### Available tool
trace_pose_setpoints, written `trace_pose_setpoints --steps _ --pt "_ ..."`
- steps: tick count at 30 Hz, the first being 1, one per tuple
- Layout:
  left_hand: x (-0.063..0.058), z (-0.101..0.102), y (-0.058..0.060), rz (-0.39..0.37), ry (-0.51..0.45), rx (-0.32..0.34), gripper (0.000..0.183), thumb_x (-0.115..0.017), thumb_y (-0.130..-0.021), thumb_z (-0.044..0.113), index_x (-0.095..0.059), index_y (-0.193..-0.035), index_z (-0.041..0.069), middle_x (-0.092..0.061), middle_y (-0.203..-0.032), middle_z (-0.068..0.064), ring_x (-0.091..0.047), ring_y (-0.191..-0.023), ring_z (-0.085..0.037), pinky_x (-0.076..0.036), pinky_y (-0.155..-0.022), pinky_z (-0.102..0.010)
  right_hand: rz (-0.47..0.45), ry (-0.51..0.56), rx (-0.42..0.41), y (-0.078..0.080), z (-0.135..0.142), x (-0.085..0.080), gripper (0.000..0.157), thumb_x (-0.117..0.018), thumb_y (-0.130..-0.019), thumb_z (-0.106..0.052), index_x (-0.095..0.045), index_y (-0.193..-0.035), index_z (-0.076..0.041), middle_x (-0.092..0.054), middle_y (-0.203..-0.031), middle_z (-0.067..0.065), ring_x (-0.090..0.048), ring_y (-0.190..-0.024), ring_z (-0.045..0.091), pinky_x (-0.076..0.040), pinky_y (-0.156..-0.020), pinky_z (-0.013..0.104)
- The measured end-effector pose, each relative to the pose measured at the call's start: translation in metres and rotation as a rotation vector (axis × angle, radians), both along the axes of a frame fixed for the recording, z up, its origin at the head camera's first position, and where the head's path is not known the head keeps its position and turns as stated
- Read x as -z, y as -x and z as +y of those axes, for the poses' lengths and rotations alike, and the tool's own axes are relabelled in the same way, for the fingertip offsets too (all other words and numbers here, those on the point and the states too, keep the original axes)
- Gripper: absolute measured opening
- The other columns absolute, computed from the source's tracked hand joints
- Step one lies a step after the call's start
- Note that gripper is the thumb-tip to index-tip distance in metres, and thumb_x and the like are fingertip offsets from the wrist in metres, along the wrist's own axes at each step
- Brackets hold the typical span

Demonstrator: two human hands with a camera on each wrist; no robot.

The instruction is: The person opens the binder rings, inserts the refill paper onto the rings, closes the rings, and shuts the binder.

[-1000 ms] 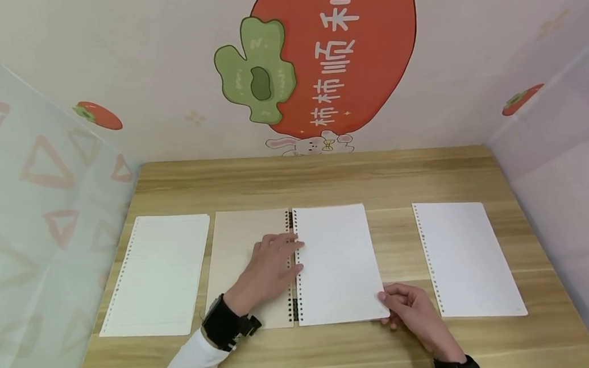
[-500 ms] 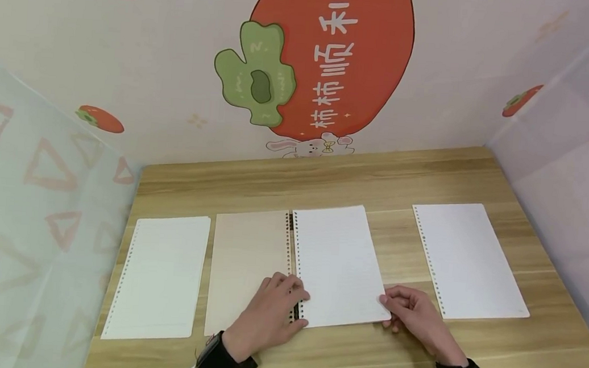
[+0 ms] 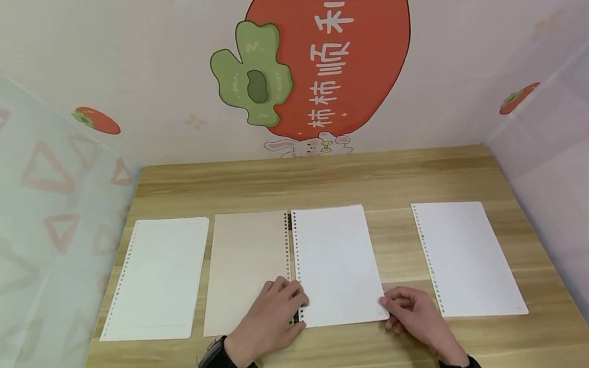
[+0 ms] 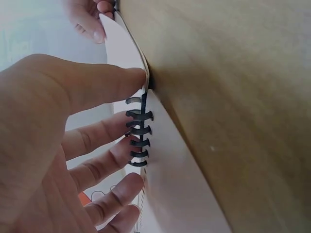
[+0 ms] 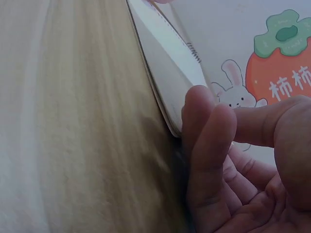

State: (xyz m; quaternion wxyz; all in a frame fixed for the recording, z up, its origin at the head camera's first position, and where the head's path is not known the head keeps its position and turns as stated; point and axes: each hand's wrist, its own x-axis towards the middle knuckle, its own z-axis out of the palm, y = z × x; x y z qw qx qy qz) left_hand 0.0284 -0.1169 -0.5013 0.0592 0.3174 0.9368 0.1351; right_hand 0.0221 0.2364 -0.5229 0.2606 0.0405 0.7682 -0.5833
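A loose-leaf binder notebook lies open, with its beige left cover [image 3: 245, 260] and black rings [image 4: 140, 130] running down the middle. White lined loose-leaf paper [image 3: 337, 261], punched along its left edge, lies on the right half. My left hand [image 3: 272, 313] is at the lower end of the spine. Its thumb touches the paper's bottom edge beside the rings, and the other fingers spread along the ring line, slightly bent. At the paper's lower right corner, my right hand [image 3: 416, 315] pinches it between thumb and fingers; the corner's underside is hidden.
To the left lies a punched cream sheet stack [image 3: 159, 280]; to the right, another white punched sheet [image 3: 469, 259]. The wooden table [image 3: 364, 360] meets a printed back wall [image 3: 170, 55], with pale side walls left and right.
My left hand has slid down the spine toward the near end, from mid-height to the bottom rings. The right hand keeps its hold on the paper's corner.
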Motion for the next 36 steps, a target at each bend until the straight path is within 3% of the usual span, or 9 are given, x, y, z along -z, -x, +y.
trace_pose_setpoints --steps 5,11,15,25,29,33,36 --pt "-0.004 -0.001 0.001 0.01 0.01 0.011 0.033 -0.081 -0.095 0.043 -0.068 -0.119 0.024 -0.06 -0.122 0.005 -0.051 -0.113 -0.02 -0.045 -0.101 -0.039 0.038 -0.039 -0.032 0.007 0.008 -0.006 0.027 -0.068 -0.106 -0.02 -0.072 -0.111 0.006 -0.074 -0.082 0.015 -0.073 -0.069 0.021 -0.061 -0.059 0.034" --pt "-0.007 0.005 0.011 0.029 -0.008 0.028 0.049 -0.08 -0.095 0.05 -0.065 -0.133 0.023 -0.061 -0.135 0.002 -0.053 -0.124 -0.023 -0.044 -0.107 -0.042 0.17 -0.154 0.05 0.016 0.032 -0.017 0.025 -0.067 -0.108 -0.02 -0.073 -0.109 0.004 -0.077 -0.085 0.011 -0.073 -0.07 0.018 -0.059 -0.058 0.032" --pt "-0.012 0.02 0.026 0.013 -0.023 0.044 0.051 -0.078 -0.096 0.048 -0.065 -0.138 0.021 -0.061 -0.141 0.0 -0.054 -0.13 -0.025 -0.044 -0.109 -0.045 0.288 -0.216 0.121 0.022 0.057 -0.023 0.026 -0.064 -0.109 -0.017 -0.071 -0.114 0.008 -0.077 -0.089 0.015 -0.074 -0.073 0.018 -0.059 -0.06 0.031" --pt "-0.025 0.078 0.069 -0.014 -0.089 0.144 0.038 -0.065 -0.107 0.039 -0.066 -0.138 0.019 -0.058 -0.145 0.002 -0.053 -0.132 -0.026 -0.043 -0.11 -0.044 0.396 -0.407 0.18 0.033 0.105 -0.031 0.03 -0.067 -0.107 -0.021 -0.07 -0.124 0.004 -0.077 -0.099 0.013 -0.069 -0.079 0.005 -0.057 -0.066 0.022" --pt "-0.027 0.104 0.084 0.002 -0.092 0.127 0.038 -0.064 -0.107 0.04 -0.065 -0.139 0.021 -0.058 -0.145 0.002 -0.053 -0.133 -0.026 -0.041 -0.111 -0.046 0.423 -0.433 0.214 0.038 0.115 -0.031 0.032 -0.069 -0.106 -0.024 -0.071 -0.125 0.002 -0.075 -0.101 0.0 -0.066 -0.082 -0.001 -0.056 -0.068 0.017" --pt "-0.026 0.128 0.098 0.013 -0.078 0.102 0.039 -0.064 -0.106 0.041 -0.065 -0.14 0.021 -0.058 -0.146 0.002 -0.053 -0.133 -0.027 -0.043 -0.108 -0.044 0.421 -0.459 0.244 0.042 0.125 -0.028 0.036 -0.069 -0.106 -0.027 -0.071 -0.127 0.002 -0.064 -0.102 -0.026 -0.058 -0.088 -0.012 -0.05 -0.073 0.011" --pt "-0.025 0.145 0.106 0.001 -0.068 0.1 0.04 -0.064 -0.106 0.042 -0.065 -0.141 0.021 -0.057 -0.147 0.001 -0.052 -0.134 -0.028 -0.045 -0.107 -0.043 0.405 -0.494 0.255 0.045 0.132 -0.026 0.038 -0.067 -0.107 -0.029 -0.069 -0.129 0.002 -0.058 -0.105 -0.03 -0.051 -0.09 -0.019 -0.045 -0.075 0.01"
